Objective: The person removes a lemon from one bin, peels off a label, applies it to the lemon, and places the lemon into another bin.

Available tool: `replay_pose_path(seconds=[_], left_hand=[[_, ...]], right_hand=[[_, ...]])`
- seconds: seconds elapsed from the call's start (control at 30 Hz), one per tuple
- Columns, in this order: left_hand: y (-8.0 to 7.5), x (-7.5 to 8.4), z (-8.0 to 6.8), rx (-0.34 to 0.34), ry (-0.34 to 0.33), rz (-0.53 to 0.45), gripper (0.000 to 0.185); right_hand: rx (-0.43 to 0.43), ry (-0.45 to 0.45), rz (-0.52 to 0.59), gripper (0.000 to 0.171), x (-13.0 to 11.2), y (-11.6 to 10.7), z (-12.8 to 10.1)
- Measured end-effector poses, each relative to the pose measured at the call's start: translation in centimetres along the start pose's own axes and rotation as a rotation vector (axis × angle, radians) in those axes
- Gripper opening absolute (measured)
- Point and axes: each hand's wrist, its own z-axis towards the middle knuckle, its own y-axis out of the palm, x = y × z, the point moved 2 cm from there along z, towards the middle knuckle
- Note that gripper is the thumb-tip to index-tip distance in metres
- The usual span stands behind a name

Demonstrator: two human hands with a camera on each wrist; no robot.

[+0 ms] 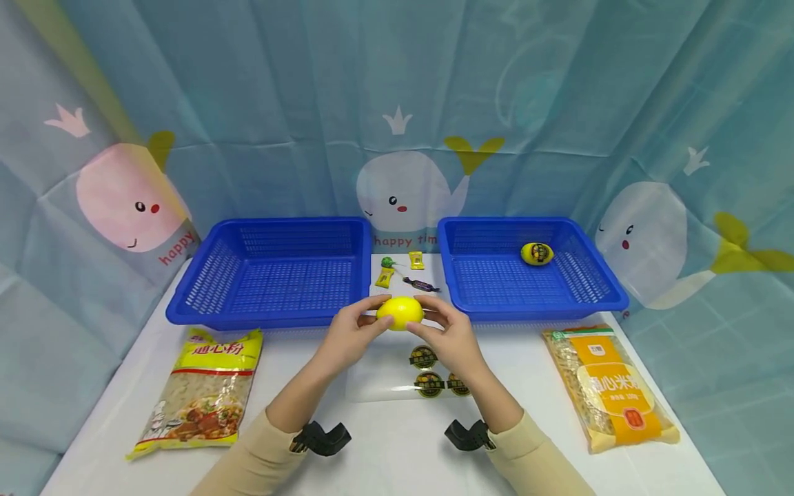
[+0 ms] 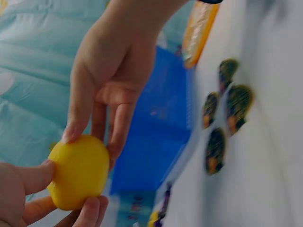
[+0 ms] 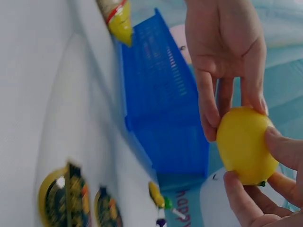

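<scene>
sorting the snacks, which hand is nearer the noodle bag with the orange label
Right. The right hand holds the lemon nearer the orange-label bag; the left hand is across the lemon.

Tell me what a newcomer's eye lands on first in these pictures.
First, the yellow lemon, held above the table's middle between the left hand and the right hand. Behind it stand two blue baskets: the left basket, and the right basket, holding a stickered lemon. Round stickers lie on a clear sheet beneath the hands.

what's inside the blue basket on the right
One yellow lemon with a dark sticker lies near the back of the right basket; the mesh floor around it is otherwise bare. The near wall hides nothing much.
</scene>
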Motion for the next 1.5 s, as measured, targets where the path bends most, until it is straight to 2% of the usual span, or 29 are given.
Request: replay_pose_path(seconds=[0.2,0.33,0.5,0.67,0.87,1.23,1.5], left_hand=[[2.7,-1.6,0.0,0.038,-0.005,0.011,0.045],[4.2,-3.6,0.8,0.063,-0.014,0.009,0.046],[5.3,-5.6,2.0,0.086,-0.073,-0.028,0.047],[5.2,-6.0,3.1,0.12,-0.134,-0.008,0.044],[5.2,-6.2,4.2,0.123,-0.149,0.027,0.043],[5.1,-6.7,4.4,0.107,-0.152,-0.015,0.048],[5.1,-6.8,4.4,0.097,-0.146,-0.012,0.042]], right_hand=[[0.01,0.078,-0.05,0.054,1.6,-0.7,-0.6],[0.031,0.11,-0.114,0.053,3.4,-0.5,-0.5],[0.046,0.119,-0.196,0.052,5.2,0.0,0.3],[0.043,0.18,-0.246,0.054,5.9,0.4,1.6],[0.048,0.213,-0.251,0.054,6.5,0.4,2.5],[0.036,0.213,-0.226,0.063,7.0,0.2,2.4],[0.03,0.205,-0.24,0.058,7.3,0.2,2.3]])
